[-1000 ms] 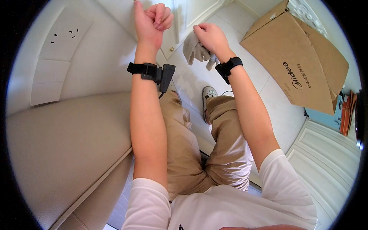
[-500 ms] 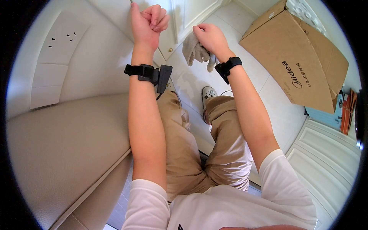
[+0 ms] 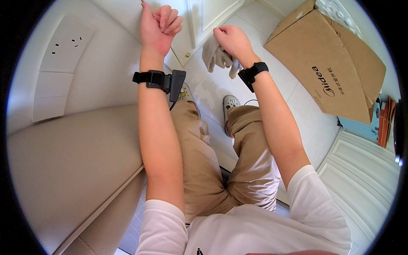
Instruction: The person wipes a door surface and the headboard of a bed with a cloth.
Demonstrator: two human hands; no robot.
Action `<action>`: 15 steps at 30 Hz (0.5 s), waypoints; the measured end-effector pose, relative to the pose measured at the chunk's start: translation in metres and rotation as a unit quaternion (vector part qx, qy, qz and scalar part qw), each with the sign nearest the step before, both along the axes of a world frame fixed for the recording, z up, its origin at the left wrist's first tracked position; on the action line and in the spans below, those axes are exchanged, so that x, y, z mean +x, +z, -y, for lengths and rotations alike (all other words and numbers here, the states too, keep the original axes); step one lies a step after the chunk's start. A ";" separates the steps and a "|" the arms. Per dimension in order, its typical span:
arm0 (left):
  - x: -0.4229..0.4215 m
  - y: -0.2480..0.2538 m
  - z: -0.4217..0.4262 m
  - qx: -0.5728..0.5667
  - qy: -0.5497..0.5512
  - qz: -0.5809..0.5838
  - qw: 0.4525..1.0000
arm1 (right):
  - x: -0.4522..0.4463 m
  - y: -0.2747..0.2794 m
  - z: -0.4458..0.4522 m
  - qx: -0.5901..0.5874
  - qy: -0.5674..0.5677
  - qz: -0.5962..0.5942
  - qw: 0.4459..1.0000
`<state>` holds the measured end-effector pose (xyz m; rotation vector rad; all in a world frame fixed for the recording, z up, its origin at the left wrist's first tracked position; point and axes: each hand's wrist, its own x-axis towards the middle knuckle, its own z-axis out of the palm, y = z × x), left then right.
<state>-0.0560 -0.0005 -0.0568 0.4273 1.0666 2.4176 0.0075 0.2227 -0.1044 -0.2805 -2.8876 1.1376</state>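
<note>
My left hand is raised at the top, palm towards me, beside the white cabinet door. Its fingers curl loosely towards the palm, the thumb points up, and nothing shows in its grasp. In my right hand a grey knit glove is bunched and hangs down; whether there is a second one I cannot tell. The right fingertips are partly hidden behind the hand. Black straps with small devices wrap both wrists, the left device and the right one.
At the right stands a large cardboard box on the tiled floor, close to books. A beige padded seat lies along my left, under a wall socket panel. A white cabinet door with a small knob is ahead.
My left hand and forearm have shifted slightly left, and the fingers have loosened a little. More of my left shoe shows. The right hand with the glove is almost still.
</note>
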 end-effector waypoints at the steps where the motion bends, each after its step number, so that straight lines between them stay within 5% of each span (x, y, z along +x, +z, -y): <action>1: 0.000 0.000 -0.001 0.002 -0.002 0.000 1.000 | 0.001 0.001 0.000 0.002 -0.001 -0.002 1.000; 15: 0.003 0.001 -0.002 -0.025 0.037 -0.003 0.999 | 0.001 -0.001 -0.004 0.007 -0.004 0.005 1.000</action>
